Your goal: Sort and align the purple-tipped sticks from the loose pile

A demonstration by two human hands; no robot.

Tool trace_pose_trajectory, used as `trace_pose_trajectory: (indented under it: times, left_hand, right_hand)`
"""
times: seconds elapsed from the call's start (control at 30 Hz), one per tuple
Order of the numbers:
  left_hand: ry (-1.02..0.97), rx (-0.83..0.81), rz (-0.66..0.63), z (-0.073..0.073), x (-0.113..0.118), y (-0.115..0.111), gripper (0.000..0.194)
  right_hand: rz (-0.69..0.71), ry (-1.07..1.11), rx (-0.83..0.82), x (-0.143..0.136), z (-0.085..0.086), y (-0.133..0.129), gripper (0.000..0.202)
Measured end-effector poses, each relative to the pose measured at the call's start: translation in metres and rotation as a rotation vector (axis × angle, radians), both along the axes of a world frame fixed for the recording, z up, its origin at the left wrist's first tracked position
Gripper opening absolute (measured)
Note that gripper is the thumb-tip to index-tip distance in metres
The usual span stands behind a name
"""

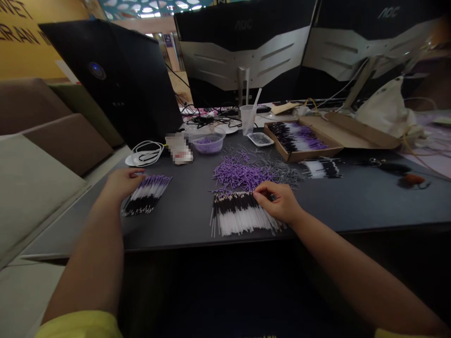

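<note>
**Picking sticks off the near pile, both hands down**

Right hand (278,202) sat on the far right corner of the white sticks (239,216), black tips pointing far. Thumb and forefinger were pinched almost closed at the tip end; probably had one or two sticks, but the view was too small to be sure. Rest of the fingers curled loose over the pile.

Left hand (121,183) lay flat and open on the left end of the capped bundle (148,193), purple ends far, black ends near. It gripped nothing, just pressed on the bundle.

Doing it well, my read: pinch at the black tips, lift one stick clear so the neighbours don't drag, keep tips aligned the same way.

Relative to the grip: sticks were directly under and left of the right fingers, touching. Purple caps (241,171) lay just beyond, far side, near the fingertips. Box (299,138) of finished ones was far right, well apart. Tub (208,142) of caps was far centre.
</note>
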State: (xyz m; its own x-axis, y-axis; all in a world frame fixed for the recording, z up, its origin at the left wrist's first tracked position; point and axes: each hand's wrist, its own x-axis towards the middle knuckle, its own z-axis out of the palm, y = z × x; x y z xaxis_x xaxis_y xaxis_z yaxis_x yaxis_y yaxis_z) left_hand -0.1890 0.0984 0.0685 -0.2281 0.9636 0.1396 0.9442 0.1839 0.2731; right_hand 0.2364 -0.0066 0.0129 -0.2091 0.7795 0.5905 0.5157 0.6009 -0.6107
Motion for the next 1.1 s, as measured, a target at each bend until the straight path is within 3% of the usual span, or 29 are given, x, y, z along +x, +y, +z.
trace_pose_trajectory:
  times: [0.3,0.6,0.73,0.87,1.03,1.1]
  left_hand:
    - [-0.002,-0.065,-0.024,-0.013,-0.004,0.008,0.045]
    - [-0.015,0.110,0.033,-0.017,-0.016,-0.016,0.042]
    - [-0.022,0.144,-0.006,-0.014,-0.010,-0.021,0.035]
    - [-0.033,0.160,-0.145,-0.009,0.023,-0.028,0.027]
    - [-0.368,-0.041,-0.589,-0.009,0.096,-0.056,0.027]
    - [-0.429,-0.140,-0.701,-0.014,0.122,-0.066,0.028]
  right_hand:
    - [0.022,-0.039,-0.019,-0.001,-0.004,-0.001,0.011]
    - [-0.038,-0.004,0.002,0.001,-0.001,0.000,0.010]
    - [-0.074,0.059,-0.023,0.007,0.001,0.003,0.009]
    - [-0.124,0.120,-0.053,0.020,0.004,0.008,0.010]
    - [-0.202,0.079,-0.074,0.039,0.004,0.023,0.013]
    - [-0.243,-0.011,-0.091,0.046,0.001,0.030,0.013]
